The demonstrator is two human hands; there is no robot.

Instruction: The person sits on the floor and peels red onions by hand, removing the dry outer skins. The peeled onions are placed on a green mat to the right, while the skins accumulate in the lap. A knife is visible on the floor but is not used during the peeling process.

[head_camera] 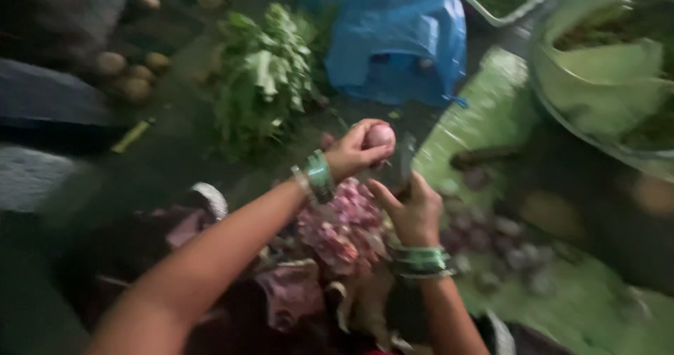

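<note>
My left hand point(353, 151) is closed around a small pinkish onion point(380, 136), held up in the middle of the view. My right hand point(413, 211) grips a knife point(405, 162) whose blade stands upright just right of the onion, close to it. Both wrists wear green bangles. Below the hands lies a heap of pink onion peels point(340, 232). The picture is blurred by motion.
A bunch of green leaves point(267, 74) lies at the back centre, a blue plastic bag point(397, 42) beside it. Round brown vegetables point(130, 74) sit at the left. Small purple onions point(491, 239) lie on a green sheet point(583, 306) at the right. A large metal bowl point(604, 81) stands far right.
</note>
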